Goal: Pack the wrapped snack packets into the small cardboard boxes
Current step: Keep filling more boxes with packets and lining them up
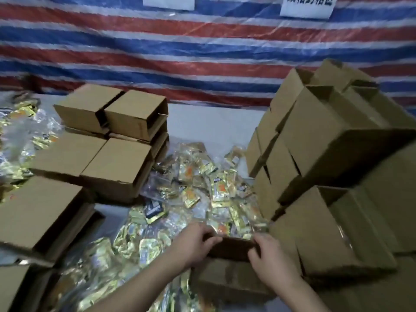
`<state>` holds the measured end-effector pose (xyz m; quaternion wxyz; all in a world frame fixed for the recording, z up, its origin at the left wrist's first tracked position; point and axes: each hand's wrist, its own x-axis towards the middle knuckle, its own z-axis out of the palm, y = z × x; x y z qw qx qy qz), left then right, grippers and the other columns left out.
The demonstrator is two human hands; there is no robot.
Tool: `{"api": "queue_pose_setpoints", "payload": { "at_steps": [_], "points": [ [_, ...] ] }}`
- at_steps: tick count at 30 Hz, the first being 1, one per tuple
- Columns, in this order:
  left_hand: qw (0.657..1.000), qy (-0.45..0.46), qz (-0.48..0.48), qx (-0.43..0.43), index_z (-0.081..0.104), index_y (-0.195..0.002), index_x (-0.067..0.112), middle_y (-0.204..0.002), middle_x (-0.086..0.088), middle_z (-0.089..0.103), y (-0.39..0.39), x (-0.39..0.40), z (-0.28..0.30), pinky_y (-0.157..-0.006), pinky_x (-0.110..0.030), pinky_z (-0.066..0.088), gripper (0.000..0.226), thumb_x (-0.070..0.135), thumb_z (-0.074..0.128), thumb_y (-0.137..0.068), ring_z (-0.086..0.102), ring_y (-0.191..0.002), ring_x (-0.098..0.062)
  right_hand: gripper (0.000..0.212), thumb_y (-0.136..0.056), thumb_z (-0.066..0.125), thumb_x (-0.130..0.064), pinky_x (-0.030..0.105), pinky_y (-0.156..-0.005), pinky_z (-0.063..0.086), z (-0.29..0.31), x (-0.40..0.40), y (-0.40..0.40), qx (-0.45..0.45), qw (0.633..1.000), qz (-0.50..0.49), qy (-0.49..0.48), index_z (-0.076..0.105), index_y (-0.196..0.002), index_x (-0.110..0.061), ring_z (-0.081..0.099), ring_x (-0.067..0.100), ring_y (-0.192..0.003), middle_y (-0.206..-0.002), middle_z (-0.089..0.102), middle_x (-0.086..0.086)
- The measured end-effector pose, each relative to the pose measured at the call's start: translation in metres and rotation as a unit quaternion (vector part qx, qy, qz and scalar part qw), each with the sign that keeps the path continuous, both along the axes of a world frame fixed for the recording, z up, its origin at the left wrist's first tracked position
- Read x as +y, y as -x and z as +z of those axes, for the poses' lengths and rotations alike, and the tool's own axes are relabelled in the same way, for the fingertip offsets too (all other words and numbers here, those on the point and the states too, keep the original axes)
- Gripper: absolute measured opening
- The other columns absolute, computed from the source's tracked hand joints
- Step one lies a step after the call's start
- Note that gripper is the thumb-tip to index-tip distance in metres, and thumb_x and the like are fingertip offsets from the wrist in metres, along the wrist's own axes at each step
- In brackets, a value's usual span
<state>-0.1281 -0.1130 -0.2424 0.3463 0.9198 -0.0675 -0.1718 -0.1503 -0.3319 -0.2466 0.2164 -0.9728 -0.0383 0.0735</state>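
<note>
1. Head view, near centre: we see both hands on one small cardboard box [229, 275] at the bottom middle of the frame. The left hand [193, 244] grips the far flap's left end, fingers curled over the edge. The right hand [267, 255] grips the same flap's right end, thumb and fingers pinching it.

2. Box orientation: its far flap [229, 248] runs left to right between the two hands and stands up, dark on its inner face. Whether the box already holds packets we cannot tell; its inside is hidden by the flap and hands.

3. Task goods: the heap of snack packets [202, 194] lies directly beyond the flap, touching or nearly touching the box's far edge, and spreads away from us and down the left side. Gold and clear wrappers, loosely piled, no common axis.

4. Key relation: packets lie straight ahead of both hands, just over the flap. The two hands look about equally near; the left has the freer run toward the packets spilling along the box's left side [126, 248].

5. Surroundings: stacked boxes on the left [112, 167], a taller stack of open boxes on the right [315, 140], crowding the right hand's side. Striped tarp [202, 52] behind, with two paper signs.

6. Our reading: the box is being opened or closed; which one is unclear.
</note>
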Motion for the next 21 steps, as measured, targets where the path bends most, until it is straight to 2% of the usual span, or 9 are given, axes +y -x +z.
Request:
{"api": "queue_pose_setpoints", "payload": {
  "at_steps": [2, 3, 5, 9, 12, 14, 16, 19, 21],
  "points": [
    [1.0, -0.019, -0.017, 0.015, 0.072, -0.097, 0.026, -0.097, 0.006, 0.07, 0.021, -0.009, -0.025, -0.084, -0.032, 0.052, 0.025, 0.045, 0.058, -0.097, 0.063, -0.091, -0.013, 0.003, -0.09, 0.053, -0.022, 0.034, -0.08, 0.044, -0.025, -0.008, 0.026, 0.027, 1.0, -0.003, -0.002, 0.053, -0.088, -0.024, 0.057, 0.018, -0.091, -0.095, 0.057, -0.005],
    [0.999, -0.014, -0.026, 0.02, 0.072, -0.096, 0.026, -0.093, 0.01, 0.068, 0.033, -0.012, -0.036, -0.081, -0.029, 0.051, 0.023, 0.044, 0.058, -0.097, 0.061, -0.087, -0.008, 0.007, -0.09, 0.052, -0.022, 0.032, -0.077, 0.043, -0.036, -0.012, 0.039, 0.039, 0.999, -0.006, -0.004, 0.049, -0.085, -0.026, 0.055, 0.017, -0.087, -0.091, 0.053, -0.008],
    [0.999, -0.003, -0.035, 0.026, 0.074, -0.095, 0.028, -0.086, 0.017, 0.065, 0.051, -0.017, -0.05, -0.071, -0.014, 0.045, 0.021, 0.043, 0.06, -0.097, 0.057, -0.081, 0.002, 0.012, -0.09, 0.05, -0.025, 0.028, -0.072, 0.041, -0.052, -0.018, 0.059, 0.058, 0.998, -0.01, -0.001, 0.043, -0.081, -0.03, 0.052, 0.011, -0.083, -0.087, 0.048, -0.01],
    [0.999, 0.014, -0.027, 0.034, 0.074, -0.098, 0.028, -0.092, 0.017, 0.066, 0.063, -0.019, -0.069, -0.078, -0.017, 0.046, 0.021, 0.043, 0.06, -0.097, 0.059, -0.086, 0.001, 0.005, -0.088, 0.047, -0.031, 0.032, -0.075, 0.046, -0.07, -0.024, 0.072, 0.074, 0.997, -0.002, 0.002, 0.044, -0.085, -0.029, 0.055, 0.014, -0.092, -0.093, 0.049, -0.011],
    [0.999, 0.007, -0.027, 0.021, 0.073, -0.097, 0.027, -0.087, 0.021, 0.059, 0.076, -0.021, -0.082, -0.07, -0.007, 0.037, 0.023, 0.044, 0.058, -0.097, 0.052, -0.081, 0.004, 0.001, -0.089, 0.046, -0.032, 0.031, -0.076, 0.043, -0.08, -0.024, 0.082, 0.077, 0.997, 0.005, 0.024, 0.046, -0.09, -0.032, 0.056, 0.013, -0.098, -0.099, 0.052, -0.011],
    [1.0, -0.004, -0.017, -0.002, 0.072, -0.098, 0.028, -0.09, 0.019, 0.061, 0.084, -0.023, -0.088, -0.073, -0.01, 0.038, 0.025, 0.047, 0.055, -0.098, 0.054, -0.085, 0.001, 0.003, -0.091, 0.045, -0.031, 0.029, -0.076, 0.043, -0.085, -0.024, 0.085, 0.069, 0.997, 0.004, 0.025, 0.048, -0.093, -0.032, 0.055, 0.011, -0.099, -0.1, 0.052, -0.012],
    [1.0, -0.01, -0.011, -0.013, 0.071, -0.098, 0.026, -0.096, 0.014, 0.066, 0.085, -0.028, -0.091, -0.08, -0.02, 0.044, 0.028, 0.047, 0.053, -0.098, 0.057, -0.091, -0.003, 0.01, -0.093, 0.047, -0.028, 0.028, -0.079, 0.045, -0.085, -0.026, 0.084, 0.066, 0.998, 0.002, 0.015, 0.054, -0.1, -0.028, 0.055, 0.011, -0.099, -0.102, 0.053, -0.011],
    [1.0, 0.005, -0.009, 0.001, 0.072, -0.098, 0.025, -0.097, 0.012, 0.067, 0.083, -0.038, -0.094, -0.086, -0.028, 0.046, 0.027, 0.046, 0.054, -0.099, 0.058, -0.092, -0.006, 0.01, -0.093, 0.048, -0.024, 0.03, -0.079, 0.046, -0.081, -0.036, 0.081, 0.066, 0.998, 0.005, 0.024, 0.055, -0.101, -0.025, 0.056, 0.015, -0.098, -0.101, 0.051, -0.009],
    [0.999, 0.027, -0.01, 0.012, 0.072, -0.096, 0.023, -0.095, 0.01, 0.069, 0.084, -0.048, -0.096, -0.085, -0.029, 0.047, 0.028, 0.045, 0.055, -0.098, 0.059, -0.09, -0.007, 0.013, -0.093, 0.048, -0.024, 0.031, -0.08, 0.046, -0.076, -0.045, 0.081, 0.065, 0.997, 0.005, 0.045, 0.056, -0.103, -0.025, 0.059, 0.016, -0.098, -0.103, 0.054, -0.008]
  ]
}}
